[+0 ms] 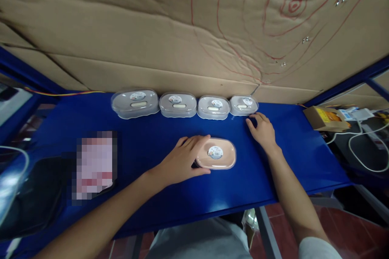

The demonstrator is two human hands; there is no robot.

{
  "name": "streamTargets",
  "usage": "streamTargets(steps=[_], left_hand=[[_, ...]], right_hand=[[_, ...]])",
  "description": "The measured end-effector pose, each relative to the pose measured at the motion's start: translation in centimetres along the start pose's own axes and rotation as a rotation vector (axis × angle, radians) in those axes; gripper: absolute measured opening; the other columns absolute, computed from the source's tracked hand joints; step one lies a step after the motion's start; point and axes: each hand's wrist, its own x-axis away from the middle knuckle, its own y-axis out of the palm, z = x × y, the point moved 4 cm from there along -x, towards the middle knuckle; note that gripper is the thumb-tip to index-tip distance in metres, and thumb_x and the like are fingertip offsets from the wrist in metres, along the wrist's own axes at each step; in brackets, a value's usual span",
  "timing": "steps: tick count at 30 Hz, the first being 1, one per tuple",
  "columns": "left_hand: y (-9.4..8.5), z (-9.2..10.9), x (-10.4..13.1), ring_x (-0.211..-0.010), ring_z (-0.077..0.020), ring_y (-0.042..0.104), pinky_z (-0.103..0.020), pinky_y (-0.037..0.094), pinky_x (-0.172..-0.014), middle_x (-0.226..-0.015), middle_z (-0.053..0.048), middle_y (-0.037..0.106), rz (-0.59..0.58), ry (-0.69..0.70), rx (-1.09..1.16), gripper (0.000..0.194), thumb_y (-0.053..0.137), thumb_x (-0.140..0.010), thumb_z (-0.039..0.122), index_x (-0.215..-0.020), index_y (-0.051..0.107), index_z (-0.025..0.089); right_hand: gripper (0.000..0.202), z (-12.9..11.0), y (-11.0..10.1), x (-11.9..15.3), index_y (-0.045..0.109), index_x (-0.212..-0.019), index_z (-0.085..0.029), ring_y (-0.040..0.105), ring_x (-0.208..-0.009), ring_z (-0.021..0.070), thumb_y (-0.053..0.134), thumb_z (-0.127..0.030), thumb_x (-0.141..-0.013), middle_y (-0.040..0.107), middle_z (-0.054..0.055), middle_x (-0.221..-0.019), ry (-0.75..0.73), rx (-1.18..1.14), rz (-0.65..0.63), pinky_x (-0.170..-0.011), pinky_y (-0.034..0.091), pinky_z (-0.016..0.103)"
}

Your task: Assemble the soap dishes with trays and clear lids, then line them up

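A pink oval plastic box point(223, 154) with a clear lid and a round white label lies on the blue table. My left hand point(185, 158) is closed around its left end, thumb on the near side and fingers on the far side. At the back stand several grey oval boxes with clear lids: one at far left point(121, 103), then a second point(185, 110), a third point(206, 113) and the rightmost one point(235, 107). My right hand point(263, 129) is open, its fingertips close to the rightmost grey box; whether they touch it I cannot tell.
A tall cardboard sheet point(136, 48) with red drawn lines rises behind the blue table point(146, 145). A blurred-out pinkish item point(94, 166) and a dark object point(33, 194) lie at left. Right of the table are an open carton point(326, 118) and white cables point(352, 151).
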Motion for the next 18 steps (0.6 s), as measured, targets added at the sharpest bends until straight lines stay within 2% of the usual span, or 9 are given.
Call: streamTargets(steps=[5,13,18], left_hand=[[0.0,0.1,0.1,-0.154,-0.0367,0.047,-0.052,0.032,-0.123,-0.163,-0.018,0.053,-0.001,0.005,-0.012,0.104,0.091,-0.085,0.051,-0.163,0.029,0.023],[0.0,0.0,0.1,-0.153,-0.0374,0.048,-0.052,0.034,-0.122,-0.163,-0.019,0.053,0.007,0.007,-0.017,0.104,0.092,-0.084,0.051,-0.163,0.03,0.022],[0.0,0.0,0.1,-0.152,-0.0382,0.05,-0.053,0.035,-0.122,-0.161,-0.019,0.054,0.0,-0.003,-0.029,0.108,0.093,-0.083,0.051,-0.164,0.029,0.022]], right_hand=[[0.042,-0.4,-0.1,-0.1,0.076,-0.118,-0.018,0.069,-0.122,0.0358,0.051,-0.05,-0.105,0.076,0.017,-0.129,-0.052,-0.065,0.017,-0.106,0.055,0.053],[0.033,-1.8,0.5,0.2,0.076,-0.114,-0.023,0.072,-0.119,0.0322,0.056,-0.048,-0.104,0.078,0.012,-0.125,-0.148,-0.163,-0.043,-0.107,0.055,0.05],[0.038,-0.8,0.3,0.1,0.071,-0.107,-0.022,0.072,-0.113,0.0325,0.049,-0.053,-0.107,0.077,0.015,-0.119,-0.045,-0.176,0.047,-0.098,0.058,0.05]])
